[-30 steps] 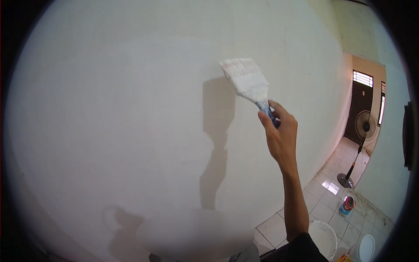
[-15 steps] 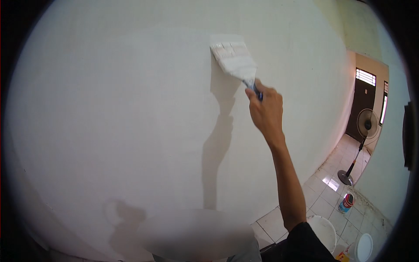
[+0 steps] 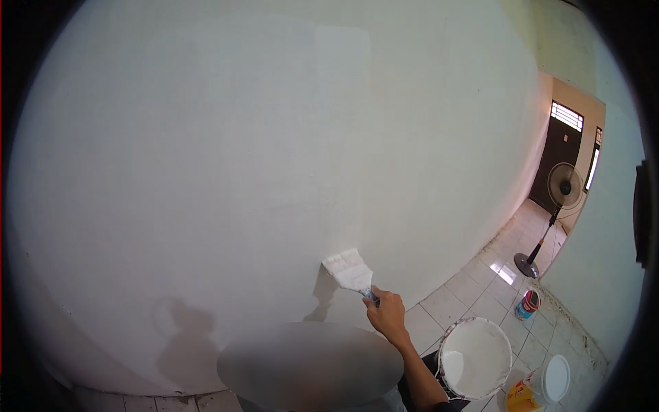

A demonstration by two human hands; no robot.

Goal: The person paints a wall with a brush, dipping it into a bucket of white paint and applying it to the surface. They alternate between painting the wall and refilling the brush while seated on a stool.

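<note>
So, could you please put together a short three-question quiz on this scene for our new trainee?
1. Multiple choice: What does the right hand hold?
a) a roller
b) a brush
c) a scraper

2. True or false: The largest bucket is covered by a lid.

3. Fill in the colour: The wide end of the brush is ____.

Key: 1) b; 2) false, its top is open; 3) white.
</note>
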